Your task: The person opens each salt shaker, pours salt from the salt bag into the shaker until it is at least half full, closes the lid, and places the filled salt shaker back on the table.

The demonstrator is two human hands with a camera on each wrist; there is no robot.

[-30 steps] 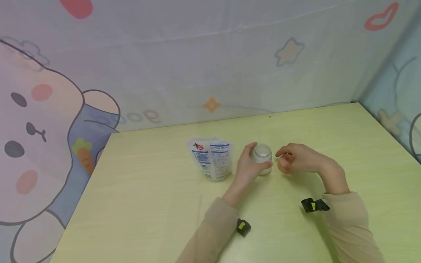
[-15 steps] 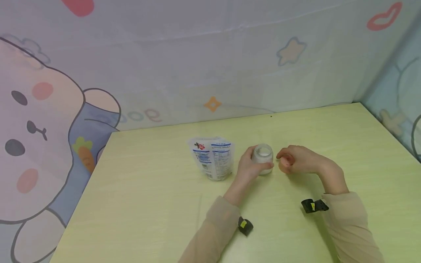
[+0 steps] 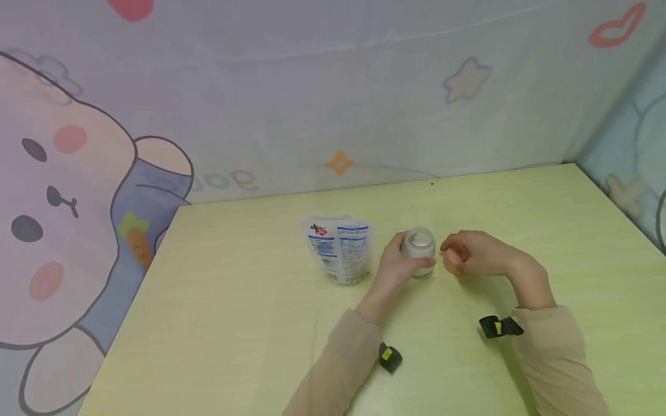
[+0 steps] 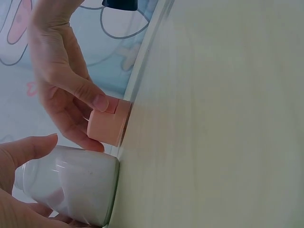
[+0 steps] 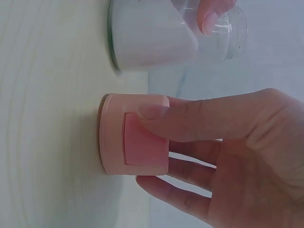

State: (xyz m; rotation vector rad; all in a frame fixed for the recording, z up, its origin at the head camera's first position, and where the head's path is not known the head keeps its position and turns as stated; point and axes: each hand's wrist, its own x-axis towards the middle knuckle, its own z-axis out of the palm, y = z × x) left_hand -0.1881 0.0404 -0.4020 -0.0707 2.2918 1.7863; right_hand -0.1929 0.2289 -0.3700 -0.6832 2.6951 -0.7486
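Observation:
An uncapped glass jar (image 3: pixel 419 249) stands upright on the table, filled for much of its height with something white. My left hand (image 3: pixel 398 263) grips it round the side, the thumb on the near face. Just to the right, my right hand (image 3: pixel 481 252) pinches a pink lid (image 5: pixel 135 135) between thumb and fingers. That lid rests on or just above the tabletop; a darker pink tab shows beneath the thumb. In the left wrist view the lid and the jar (image 4: pixel 80 185) are side by side with a narrow gap.
Left of the jar stands a white pouch (image 3: pixel 340 251) with blue printing. The pale yellow table (image 3: pixel 234 300) ends at a wall cloth (image 3: pixel 291 104) with cartoon pictures. Dark straps (image 3: pixel 500 327) hang by the sleeves.
The head view has shifted slightly, so everything lies a little further right in it. Both hands keep their holds on the jar and the lid.

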